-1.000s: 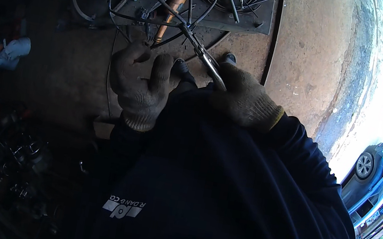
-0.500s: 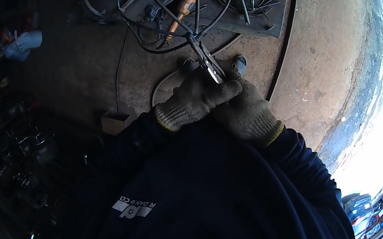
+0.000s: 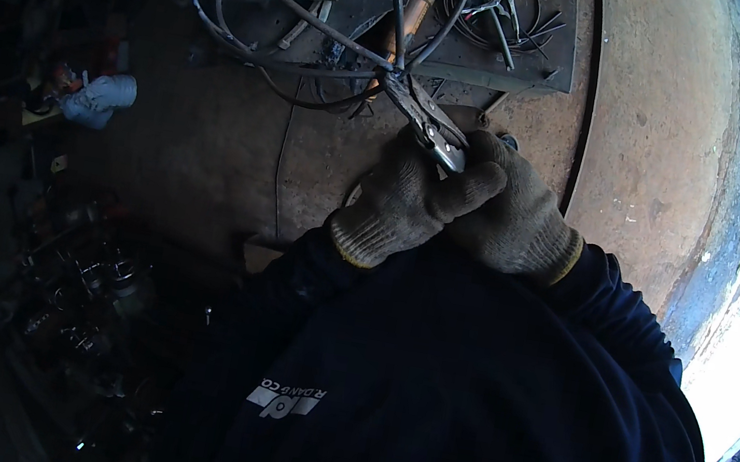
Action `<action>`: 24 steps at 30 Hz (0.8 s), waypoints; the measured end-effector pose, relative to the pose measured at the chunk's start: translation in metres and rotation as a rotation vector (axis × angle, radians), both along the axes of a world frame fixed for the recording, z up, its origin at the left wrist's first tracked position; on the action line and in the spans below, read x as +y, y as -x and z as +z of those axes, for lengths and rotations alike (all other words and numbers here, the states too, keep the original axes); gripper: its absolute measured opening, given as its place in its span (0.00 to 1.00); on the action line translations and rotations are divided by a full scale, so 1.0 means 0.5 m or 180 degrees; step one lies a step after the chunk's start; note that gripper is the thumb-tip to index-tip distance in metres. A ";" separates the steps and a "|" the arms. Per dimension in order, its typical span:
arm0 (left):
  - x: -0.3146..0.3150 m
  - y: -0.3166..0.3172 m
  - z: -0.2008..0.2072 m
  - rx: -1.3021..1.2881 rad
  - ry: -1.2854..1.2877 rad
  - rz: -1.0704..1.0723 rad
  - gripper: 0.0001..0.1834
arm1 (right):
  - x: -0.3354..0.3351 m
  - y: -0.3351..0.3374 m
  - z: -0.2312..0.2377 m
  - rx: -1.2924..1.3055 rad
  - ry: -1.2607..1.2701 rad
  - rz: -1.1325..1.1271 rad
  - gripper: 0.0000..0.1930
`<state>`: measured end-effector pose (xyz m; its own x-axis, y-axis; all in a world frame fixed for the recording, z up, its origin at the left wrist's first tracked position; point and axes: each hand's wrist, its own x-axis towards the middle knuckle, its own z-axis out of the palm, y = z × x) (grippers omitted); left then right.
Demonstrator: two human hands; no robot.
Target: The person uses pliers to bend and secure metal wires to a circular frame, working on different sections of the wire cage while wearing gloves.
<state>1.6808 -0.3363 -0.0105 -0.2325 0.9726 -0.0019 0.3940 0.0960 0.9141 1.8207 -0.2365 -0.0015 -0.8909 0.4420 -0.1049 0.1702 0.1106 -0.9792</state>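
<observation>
Both my hands wear thick knitted work gloves and are closed around the handles of locking pliers [image 3: 427, 125]. My left hand [image 3: 407, 196] wraps the handle end from the left, thumb reaching across toward the other glove. My right hand [image 3: 523, 208] grips from the right, pressed against the left one; its fingertips are partly hidden. The plier jaws point away from me and meet a frame of bent dark metal rods [image 3: 312, 21], where several rods come together. The rods curve out above the dark metal worktable [image 3: 505, 70].
An orange angle grinder [image 3: 413, 18] with a yellowish disc lies on the table behind the rods. Right of it are another pair of locking pliers [image 3: 496, 3] and coiled thin rod [image 3: 525, 37]. A pale blue cloth-like item [image 3: 100, 100] is at the left, above dark clutter.
The whole view has shifted, so table and floor appear farther right and slightly lower. My hands and the pliers also sit farther right, still gripping. The rods now cover more of the grinder.
</observation>
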 end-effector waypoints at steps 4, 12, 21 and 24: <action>0.017 -0.007 0.041 -0.0744 0.0497 0.0229 0.30 | 0.000 -0.009 -0.005 0.0118 -0.0228 -0.0066 0.29; 0.018 -0.002 0.043 -0.0443 0.0229 0.0281 0.30 | -0.003 -0.001 -0.005 0.0377 -0.0166 -0.0274 0.30; 0.021 0.014 0.059 -0.0677 -0.0001 0.0326 0.23 | -0.002 0.009 0.023 0.0108 0.0060 -0.0088 0.32; 0.019 0.019 0.057 -0.1047 0.0041 0.0475 0.22 | -0.012 0.022 0.012 0.0195 -0.0110 -0.0146 0.35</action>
